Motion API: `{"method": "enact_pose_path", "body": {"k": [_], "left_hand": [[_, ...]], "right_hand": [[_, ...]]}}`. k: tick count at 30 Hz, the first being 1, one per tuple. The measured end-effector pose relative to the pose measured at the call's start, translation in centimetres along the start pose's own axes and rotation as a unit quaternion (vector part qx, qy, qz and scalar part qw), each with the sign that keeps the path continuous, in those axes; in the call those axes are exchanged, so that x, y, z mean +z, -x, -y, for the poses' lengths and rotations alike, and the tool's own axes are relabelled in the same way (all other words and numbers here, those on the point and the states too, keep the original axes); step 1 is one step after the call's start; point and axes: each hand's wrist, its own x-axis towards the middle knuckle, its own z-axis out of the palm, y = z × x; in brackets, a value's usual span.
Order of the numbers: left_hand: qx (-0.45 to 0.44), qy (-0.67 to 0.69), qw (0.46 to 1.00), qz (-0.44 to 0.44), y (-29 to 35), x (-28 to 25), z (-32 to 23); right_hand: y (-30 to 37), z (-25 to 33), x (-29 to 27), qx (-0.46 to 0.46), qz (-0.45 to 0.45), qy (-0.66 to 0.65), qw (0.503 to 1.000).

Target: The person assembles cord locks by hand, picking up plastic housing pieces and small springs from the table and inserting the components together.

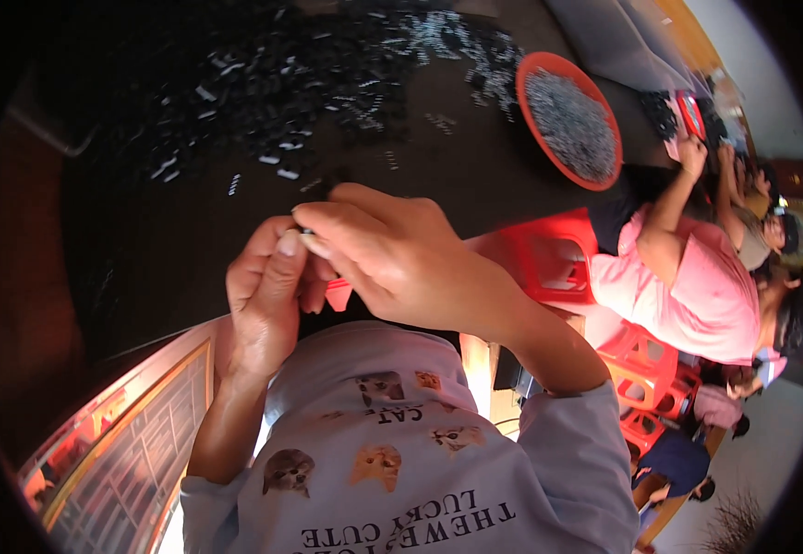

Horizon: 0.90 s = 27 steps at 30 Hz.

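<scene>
My left hand and my right hand meet just above the near edge of a dark table. Their fingertips pinch together on a tiny pale part, too small to make out. A small red piece shows under the hands, against my left palm. Beyond the hands, a wide scatter of small black and silvery parts lies on the table top.
A red round basin full of small grey parts sits at the table's far right. A person in a pink shirt works at the right with raised hands. Red plastic stools stand below them. Another red tray lies farther back.
</scene>
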Motion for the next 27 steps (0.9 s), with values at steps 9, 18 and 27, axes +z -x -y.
{"method": "enact_pose_path", "body": {"k": [9, 18, 27], "left_hand": [[-0.011, 0.025, 1.0, -0.001, -0.2, -0.2, 0.0], [-0.027, 0.029, 0.999, 0.014, -0.4, -0.9, -0.5], [-0.009, -0.005, 0.999, 0.037, -0.1, -1.0, -0.2]], "right_hand": [[1.1, -0.7, 1.1, -0.021, -0.019, 0.012, 1.0], [0.0, -1.4, -0.6, 0.018, -0.031, -0.018, 0.999], [-1.1, -2.9, -1.8, 0.052, -0.057, 0.006, 0.997]]}}
